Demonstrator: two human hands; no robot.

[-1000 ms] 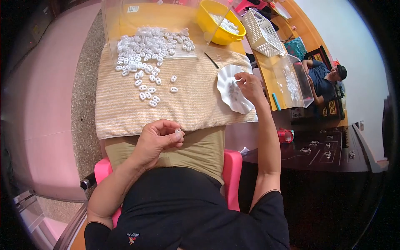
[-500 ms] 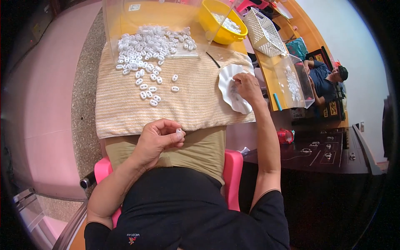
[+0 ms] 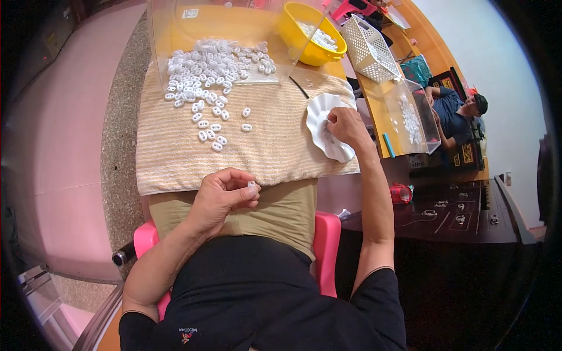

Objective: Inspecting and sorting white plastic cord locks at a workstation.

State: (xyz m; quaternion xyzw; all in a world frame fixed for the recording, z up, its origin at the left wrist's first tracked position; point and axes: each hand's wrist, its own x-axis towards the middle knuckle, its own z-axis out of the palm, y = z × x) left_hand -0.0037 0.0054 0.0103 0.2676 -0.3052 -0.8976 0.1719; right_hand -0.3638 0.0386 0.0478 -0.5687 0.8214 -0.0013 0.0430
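Tiny white bead (image 3: pixel 252 184) pinched in left hand (image 3: pixel 219 196), right hand (image 3: pixel 345 126) in the white scalloped dish (image 3: pixel 325 128).

Left thumb and forefinger closed tight on it, low over the striped cloth (image 3: pixel 175 158); right fingers curled onto the dish, holding anything? can't tell. Best keeping that pinch firm and moving slow. Loose bead pile (image 3: pixel 213 64) at 12 o'clock, clear bin (image 3: pixel 170 23) with small white label behind, yellow bowl (image 3: pixel 307 32) at 1.

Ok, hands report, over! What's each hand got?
Left hand pinching one small white piece by the cloth edge. Right hand fingers down in the white scalloped dish. Loose white pieces ahead, nothing between.
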